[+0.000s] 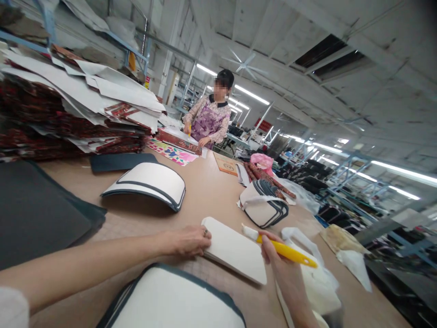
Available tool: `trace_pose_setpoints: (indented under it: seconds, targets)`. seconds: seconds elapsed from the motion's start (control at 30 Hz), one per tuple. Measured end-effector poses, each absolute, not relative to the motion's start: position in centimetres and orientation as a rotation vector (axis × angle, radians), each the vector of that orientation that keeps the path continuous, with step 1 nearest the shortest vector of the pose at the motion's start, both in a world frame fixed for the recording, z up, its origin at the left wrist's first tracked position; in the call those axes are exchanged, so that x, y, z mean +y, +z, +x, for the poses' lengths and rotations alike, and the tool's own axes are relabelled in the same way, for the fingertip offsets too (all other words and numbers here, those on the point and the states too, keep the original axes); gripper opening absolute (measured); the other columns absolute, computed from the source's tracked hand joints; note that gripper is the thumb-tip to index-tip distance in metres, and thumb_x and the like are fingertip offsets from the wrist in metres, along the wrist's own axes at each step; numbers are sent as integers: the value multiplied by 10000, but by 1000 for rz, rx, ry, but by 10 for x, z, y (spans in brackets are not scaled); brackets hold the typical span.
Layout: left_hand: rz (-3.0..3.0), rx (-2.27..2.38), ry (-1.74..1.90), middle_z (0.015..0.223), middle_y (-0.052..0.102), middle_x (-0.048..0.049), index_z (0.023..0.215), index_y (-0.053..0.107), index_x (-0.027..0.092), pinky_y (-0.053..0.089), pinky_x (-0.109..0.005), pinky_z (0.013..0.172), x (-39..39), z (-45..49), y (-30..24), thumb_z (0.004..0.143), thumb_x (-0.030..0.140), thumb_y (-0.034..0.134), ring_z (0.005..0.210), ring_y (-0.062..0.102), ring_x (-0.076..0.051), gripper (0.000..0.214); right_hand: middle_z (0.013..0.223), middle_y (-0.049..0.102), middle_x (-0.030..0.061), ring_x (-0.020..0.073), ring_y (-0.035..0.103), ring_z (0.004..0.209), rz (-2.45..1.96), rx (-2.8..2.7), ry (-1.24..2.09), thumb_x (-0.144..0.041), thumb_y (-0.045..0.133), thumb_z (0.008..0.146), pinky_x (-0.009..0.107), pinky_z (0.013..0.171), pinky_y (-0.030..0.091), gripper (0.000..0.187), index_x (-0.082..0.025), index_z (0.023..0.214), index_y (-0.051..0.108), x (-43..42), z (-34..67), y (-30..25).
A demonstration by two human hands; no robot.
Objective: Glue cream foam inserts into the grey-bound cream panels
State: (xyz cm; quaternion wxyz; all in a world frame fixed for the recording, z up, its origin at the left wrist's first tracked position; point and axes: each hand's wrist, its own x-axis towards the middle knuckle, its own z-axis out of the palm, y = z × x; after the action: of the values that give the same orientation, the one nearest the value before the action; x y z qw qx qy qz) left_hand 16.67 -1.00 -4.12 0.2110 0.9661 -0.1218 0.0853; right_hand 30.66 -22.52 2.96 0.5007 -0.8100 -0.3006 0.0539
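Observation:
My right hand [278,259] grips a yellow-handled brush [288,252], its pale bristles pointing left over a stack of white rounded panels [235,250]. My left hand [191,240], with a ring on one finger, is closed on the left edge of that stack; its fingertips are partly hidden. In front of me lies a pile of larger white panels with dark borders [180,300], cut off by the bottom of the view. Beyond my left forearm, a curved stack of dark-edged white panels [150,182] rests on the table. A white plastic bag [312,278] lies beside my right hand.
A strapped bundle of dark-edged panels [262,205] sits farther back. Dark sheets [41,214] cover the left side, below a tall pile of patterned material [75,105]. Across the table [205,191], a co-worker [210,114] stands holding a yellow tool. A pink bag [262,161] is behind the bundle.

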Motion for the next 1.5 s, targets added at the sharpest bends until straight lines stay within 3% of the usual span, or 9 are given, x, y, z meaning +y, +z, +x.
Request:
trace_pose_setpoints:
  seconds: [0.1,0.2,0.5,0.7,0.87,1.03,1.13,1.27,1.5]
  targets:
    - [2738,-324,212,973,581,-17,835,519,188,403,-257,778,-8,171,-53,781,116,580,922,503,-192,109,476,391,-54,118,365,456,-1931,-733,226,-557,558,708,255,446,278,387,-172,719,598,-187,333,9]
    - [2807,-302,204,1033,551,-39,888,496,190,392,-271,782,-6,173,-59,813,163,558,949,478,-205,101,482,400,-47,114,367,473,-1896,-821,281,-538,571,685,256,467,289,356,-195,594,542,-151,349,-8]
    - [2813,-256,122,1058,515,-41,923,492,186,383,-293,845,-6,179,-56,829,186,550,980,454,-212,110,493,405,-64,91,365,469,-1889,-1058,477,-470,539,693,230,481,310,288,-188,639,556,-102,370,-24]
    - [2787,-269,132,1074,512,-50,930,490,183,387,-311,861,-5,178,-60,811,149,534,994,449,-224,131,482,449,-51,104,398,478,-2116,-999,385,-381,548,659,246,501,300,222,-177,573,555,-174,411,-8]
    - [2671,-311,184,1075,527,-65,892,518,175,359,-316,921,-3,174,-53,793,130,535,1007,468,-221,110,403,390,-47,111,369,441,-2264,-921,246,-381,562,616,262,487,242,267,-195,440,485,-225,424,15]
    - [2442,-124,258,1029,597,-64,1140,485,195,409,-303,853,15,192,-55,919,203,340,946,554,-197,265,512,443,-47,108,404,505,-2121,-999,310,-423,512,704,244,512,301,253,-194,605,552,-191,375,20]
    - [2427,-54,238,952,632,-37,1202,436,202,438,-268,777,24,204,-63,847,103,350,862,585,-172,378,510,402,-65,91,358,479,-1981,-1099,463,-445,482,737,227,481,303,269,-197,661,553,-152,334,10]
    - [2452,-73,197,959,638,-33,1240,407,199,442,-254,763,27,208,-69,770,41,365,859,592,-165,498,544,446,-54,87,395,512,-1880,-1203,588,-392,481,740,217,512,339,231,-195,641,551,-125,306,-2]
    - [2498,-71,173,1045,612,-68,1267,380,182,422,-303,838,23,205,-73,687,27,408,945,571,-209,601,500,448,-49,95,388,480,-2096,-1124,523,-343,525,714,223,461,302,206,-185,591,575,-201,344,-1]
